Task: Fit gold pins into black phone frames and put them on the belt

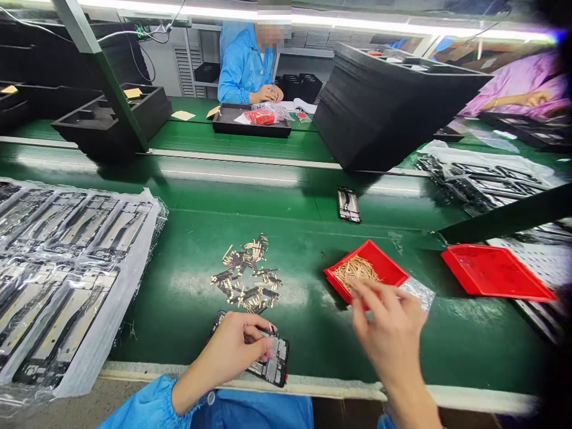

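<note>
My left hand (235, 348) lies across an opened phone housing (280, 357) at the front edge of the bench. Its thumb and fingers are closed, and a small dark strip shows by the fingertips; what they pinch is mostly hidden. My right hand (391, 325) hangs over the near side of a red tray (393, 268), fingers bent and apart, slightly blurred. Thin tan strips (357, 271) fill the tray's left part, just beyond the fingertips. Beyond my left hand, small black-and-gold strips (248, 277) lie in loose piles on the green bench.
Plastic-wrapped phone housings (84, 262) cover the left side. Another phone housing (348, 205) lies farther back. An upturned red tray (498, 271) and more frames (482, 173) are at right. Tall black trays (384, 107) stand behind; a person in blue (245, 65) sits opposite.
</note>
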`<state>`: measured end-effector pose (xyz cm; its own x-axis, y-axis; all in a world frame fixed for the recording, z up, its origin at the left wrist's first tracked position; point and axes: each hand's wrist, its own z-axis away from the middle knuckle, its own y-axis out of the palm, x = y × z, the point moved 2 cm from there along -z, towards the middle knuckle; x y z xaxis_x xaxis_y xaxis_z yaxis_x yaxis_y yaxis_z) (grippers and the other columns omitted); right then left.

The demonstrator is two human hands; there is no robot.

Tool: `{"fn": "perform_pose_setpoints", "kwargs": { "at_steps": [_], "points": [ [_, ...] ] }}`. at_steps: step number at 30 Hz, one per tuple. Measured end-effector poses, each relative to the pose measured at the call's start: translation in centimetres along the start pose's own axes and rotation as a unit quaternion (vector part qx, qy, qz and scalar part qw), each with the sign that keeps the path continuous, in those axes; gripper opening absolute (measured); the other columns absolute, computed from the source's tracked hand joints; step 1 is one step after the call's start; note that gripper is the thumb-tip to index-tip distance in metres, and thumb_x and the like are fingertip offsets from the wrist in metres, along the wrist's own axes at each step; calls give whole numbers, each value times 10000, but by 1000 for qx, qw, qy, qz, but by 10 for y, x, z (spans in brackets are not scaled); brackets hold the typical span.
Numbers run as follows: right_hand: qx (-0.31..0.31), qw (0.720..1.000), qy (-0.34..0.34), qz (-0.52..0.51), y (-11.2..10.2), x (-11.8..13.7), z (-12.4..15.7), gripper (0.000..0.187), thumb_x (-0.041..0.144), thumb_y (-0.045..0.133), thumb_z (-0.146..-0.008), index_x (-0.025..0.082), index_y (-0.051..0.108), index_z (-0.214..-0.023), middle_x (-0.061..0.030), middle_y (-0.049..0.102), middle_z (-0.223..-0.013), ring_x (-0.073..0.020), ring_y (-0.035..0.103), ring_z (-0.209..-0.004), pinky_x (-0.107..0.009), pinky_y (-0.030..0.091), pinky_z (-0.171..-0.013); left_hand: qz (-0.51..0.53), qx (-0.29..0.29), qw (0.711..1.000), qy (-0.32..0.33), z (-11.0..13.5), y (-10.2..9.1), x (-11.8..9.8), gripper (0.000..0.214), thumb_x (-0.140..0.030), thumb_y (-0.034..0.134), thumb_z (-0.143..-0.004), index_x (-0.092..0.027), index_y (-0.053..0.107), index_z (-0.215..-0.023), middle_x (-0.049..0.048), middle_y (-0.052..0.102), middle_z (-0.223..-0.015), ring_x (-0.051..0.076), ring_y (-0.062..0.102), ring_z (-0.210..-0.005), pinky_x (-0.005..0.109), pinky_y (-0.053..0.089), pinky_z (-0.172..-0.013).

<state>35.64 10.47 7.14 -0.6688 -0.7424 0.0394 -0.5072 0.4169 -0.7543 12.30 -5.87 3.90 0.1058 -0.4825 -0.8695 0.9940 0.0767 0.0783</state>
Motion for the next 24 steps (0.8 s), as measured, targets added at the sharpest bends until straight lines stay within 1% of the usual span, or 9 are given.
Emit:
{"fn": "perform_pose_setpoints", "kwargs": {
  "at_steps": [2,4,7,11,13,15,18,20,24],
  "points": [
    [6,1000,9,15,-2,-9,-2,242,155,651,-1042,199,718,-1270,-155,748,-1208,-313,627,-1052,-472,435,-919,79,24,996,-21,-1,-2,2,634,-431,873,-784,-89,718,-1294,87,825,-765,205,732,-625,307,590,-664],
    [57,994,-51,-82,-3,8,2,281,133,661,-1037,231,712,-1295,-131,743,-1239,-294,634,-1078,-458,439,-947,135,47,989,-30,-1,-2,4,777,-486,926,-748,-77,660,-1353,83,814,-739,181,706,-584,281,570,-627],
    [124,962,-132,-203,-5,53,16,298,108,673,-1034,261,713,-1286,-73,773,-1160,-255,631,-1067,-418,438,-961,174,68,982,-30,-1,-1,5,824,-538,953,-736,-72,648,-1343,89,804,-727,169,705,-580,251,539,-604],
    [139,952,-113,-249,-4,89,26,203,142,616,-1086,270,716,-1208,-35,785,-1020,-242,622,-1002,-418,402,-944,171,84,982,-22,5,-1,8,813,-599,900,-795,-84,643,-1369,85,796,-739,176,696,-586,269,534,-609],
    [172,942,-59,-281,2,91,28,165,159,585,-1104,265,704,-1147,-34,764,-997,-236,619,-970,-401,408,-895,101,59,993,13,12,-8,9,709,-599,798,-909,-124,640,-1412,77,798,-776,191,698,-636,306,549,-656],
    [250,912,11,-326,11,88,32,134,179,576,-1105,251,682,-1070,-36,733,-978,-224,623,-921,-369,433,-831,-59,7,993,99,21,-19,9,551,-514,746,-986,-197,658,-1428,81,814,-910,235,722,-812,383,565,-795],
    [355,850,97,-376,23,86,41,165,198,567,-1099,241,655,-967,-24,694,-920,-206,622,-840,-336,461,-778,-328,-47,916,225,34,-32,11,541,-367,842,-943,-286,654,-1444,96,774,-1272,335,645,-1207,535,464,-1060],
    [384,830,125,-384,27,86,45,173,223,569,-1099,242,661,-954,-22,687,-914,-210,617,-837,-341,462,-793,-421,-45,870,251,38,-37,15,691,-327,904,-890,-307,589,-1504,103,697,-1442,371,566,-1332,577,399,-1115],
    [409,813,147,-387,28,86,45,171,255,586,-1090,245,679,-947,-24,687,-920,-219,607,-854,-359,446,-825,-469,-31,845,255,38,-40,24,906,-266,972,-810,-305,480,-1569,103,638,-1524,368,535,-1361,554,373,-1112]
  ]
}}
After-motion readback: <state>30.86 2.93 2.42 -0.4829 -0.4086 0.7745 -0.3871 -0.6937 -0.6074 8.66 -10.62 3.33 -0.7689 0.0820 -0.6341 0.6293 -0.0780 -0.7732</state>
